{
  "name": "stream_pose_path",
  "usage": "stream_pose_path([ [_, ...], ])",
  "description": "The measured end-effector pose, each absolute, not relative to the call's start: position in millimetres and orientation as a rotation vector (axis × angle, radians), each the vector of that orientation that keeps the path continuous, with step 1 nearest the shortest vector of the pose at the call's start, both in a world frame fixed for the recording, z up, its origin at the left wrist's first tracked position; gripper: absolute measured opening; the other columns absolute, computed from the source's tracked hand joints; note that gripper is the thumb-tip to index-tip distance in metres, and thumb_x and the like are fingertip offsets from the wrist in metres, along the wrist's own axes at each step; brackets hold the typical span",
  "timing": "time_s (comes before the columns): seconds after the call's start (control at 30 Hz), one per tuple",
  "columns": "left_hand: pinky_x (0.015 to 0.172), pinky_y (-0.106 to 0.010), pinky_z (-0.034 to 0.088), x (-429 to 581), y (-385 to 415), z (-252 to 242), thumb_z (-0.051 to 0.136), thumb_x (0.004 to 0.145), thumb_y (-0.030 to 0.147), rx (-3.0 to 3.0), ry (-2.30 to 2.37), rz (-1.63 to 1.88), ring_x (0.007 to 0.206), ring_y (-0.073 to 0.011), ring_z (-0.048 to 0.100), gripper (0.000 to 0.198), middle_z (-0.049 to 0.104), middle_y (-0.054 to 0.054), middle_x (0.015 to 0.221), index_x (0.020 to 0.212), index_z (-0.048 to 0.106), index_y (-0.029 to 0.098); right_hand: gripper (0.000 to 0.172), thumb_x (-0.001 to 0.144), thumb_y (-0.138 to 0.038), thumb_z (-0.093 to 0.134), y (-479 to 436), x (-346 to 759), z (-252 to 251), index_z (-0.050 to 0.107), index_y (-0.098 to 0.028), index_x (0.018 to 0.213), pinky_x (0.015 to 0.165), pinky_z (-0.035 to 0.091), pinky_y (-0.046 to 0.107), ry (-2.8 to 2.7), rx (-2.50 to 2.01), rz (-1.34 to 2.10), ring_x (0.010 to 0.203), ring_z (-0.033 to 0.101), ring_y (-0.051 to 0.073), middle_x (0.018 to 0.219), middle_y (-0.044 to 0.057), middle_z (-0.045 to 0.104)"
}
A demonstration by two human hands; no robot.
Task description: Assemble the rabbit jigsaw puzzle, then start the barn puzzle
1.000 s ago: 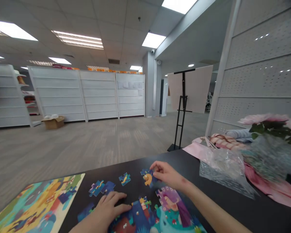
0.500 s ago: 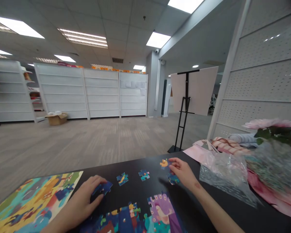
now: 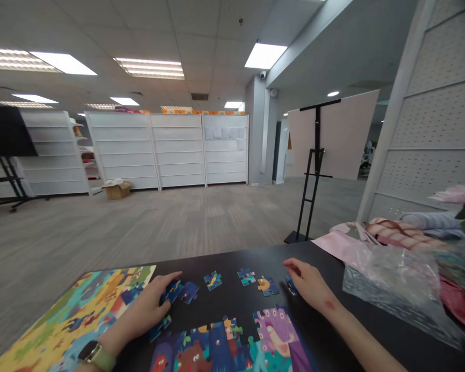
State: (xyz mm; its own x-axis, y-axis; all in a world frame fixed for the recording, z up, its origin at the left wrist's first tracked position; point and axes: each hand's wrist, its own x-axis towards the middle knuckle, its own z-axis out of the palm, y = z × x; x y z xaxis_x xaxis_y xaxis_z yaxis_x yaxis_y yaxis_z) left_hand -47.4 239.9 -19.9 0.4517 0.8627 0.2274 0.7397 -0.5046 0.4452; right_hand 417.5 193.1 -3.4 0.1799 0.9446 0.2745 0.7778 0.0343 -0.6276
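Observation:
My left hand (image 3: 149, 306) has its fingers apart, index finger and thumb spread around a blue puzzle piece (image 3: 173, 291) that they partly cover. Close by lie a dark blue piece (image 3: 189, 292) and, below the thumb, another piece (image 3: 160, 328). My right hand (image 3: 309, 283) hovers low with fingers loosely extended, over a blue piece (image 3: 290, 285) partly hidden by it. Left of that hand are a piece with an orange crescent (image 3: 268, 285), a teal piece (image 3: 247, 277) and a blue-yellow piece (image 3: 213, 280). The joined part of the jigsaw (image 3: 225, 347) lies in front of me.
A colourful picture sheet (image 3: 89, 299) lies at the left of the black table (image 3: 225, 305). At the right are a clear plastic bag (image 3: 391, 289) and pink wrapping (image 3: 341, 242). Beyond the table stand a black easel (image 3: 312, 175) and white shelves (image 3: 178, 152).
The crescent piece has come toward me and left, and my right hand has let go of it. My left hand has drawn back left, baring a blue piece. The view has turned left.

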Motion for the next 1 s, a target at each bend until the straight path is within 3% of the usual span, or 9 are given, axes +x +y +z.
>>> stream_pose_path([
  [0.13, 0.118, -0.049, 0.037, -40.8, 236.9, -19.5, 0.052, 0.077, 0.012, 2.507, 1.313, 0.669, 0.135, -0.0284, 0.051, 0.064, 0.060, -0.008, 0.143, 0.139, 0.057, 0.024, 0.034, 0.085, -0.023, 0.043, 192.6, 414.8, -6.0, 0.072, -0.021, 0.103, 0.084, 0.051, 0.033, -1.659, -1.793, 0.304, 0.092, 0.073, 0.023, 0.096, 0.007, 0.078],
  [0.43, 0.109, -0.050, 0.046, -26.1, 239.0, -40.8, 0.051, 0.097, 0.040, 2.592, 1.284, 0.605, 0.132, -0.0305, 0.055, 0.044, 0.063, -0.004, 0.141, 0.140, 0.056, 0.036, 0.055, 0.073, 0.001, 0.038, 191.3, 437.0, -2.4, 0.072, -0.017, 0.111, 0.087, 0.049, 0.026, -1.672, -1.940, 0.241, 0.097, 0.071, 0.017, 0.104, 0.007, 0.076],
  [0.67, 0.105, -0.050, 0.047, -25.3, 241.8, -36.3, 0.060, 0.093, 0.052, 2.570, 1.293, 0.645, 0.126, -0.0320, 0.059, 0.041, 0.068, -0.004, 0.133, 0.131, 0.064, 0.037, 0.033, 0.071, -0.018, 0.065, 180.0, 440.0, -6.6, 0.076, -0.018, 0.102, 0.096, 0.046, 0.034, -1.868, -1.950, 0.303, 0.107, 0.066, 0.027, 0.109, 0.011, 0.072],
  [0.83, 0.104, -0.052, 0.045, -18.2, 237.2, -29.2, 0.063, 0.092, 0.052, 2.532, 1.365, 0.638, 0.125, -0.0334, 0.059, 0.040, 0.069, -0.006, 0.131, 0.128, 0.066, 0.035, 0.026, 0.069, -0.018, 0.068, 181.8, 436.5, -9.5, 0.072, -0.020, 0.094, 0.091, 0.046, 0.034, -1.893, -1.961, 0.363, 0.102, 0.064, 0.026, 0.104, 0.008, 0.069],
  [1.0, 0.105, -0.053, 0.044, -17.5, 236.0, -29.4, 0.062, 0.092, 0.050, 2.502, 1.341, 0.634, 0.123, -0.0335, 0.060, 0.040, 0.069, -0.007, 0.130, 0.128, 0.066, 0.033, 0.045, 0.067, -0.016, 0.070, 182.2, 432.5, -7.9, 0.064, -0.021, 0.111, 0.091, 0.046, 0.033, -1.858, -1.972, 0.408, 0.102, 0.063, 0.025, 0.105, 0.007, 0.066],
])
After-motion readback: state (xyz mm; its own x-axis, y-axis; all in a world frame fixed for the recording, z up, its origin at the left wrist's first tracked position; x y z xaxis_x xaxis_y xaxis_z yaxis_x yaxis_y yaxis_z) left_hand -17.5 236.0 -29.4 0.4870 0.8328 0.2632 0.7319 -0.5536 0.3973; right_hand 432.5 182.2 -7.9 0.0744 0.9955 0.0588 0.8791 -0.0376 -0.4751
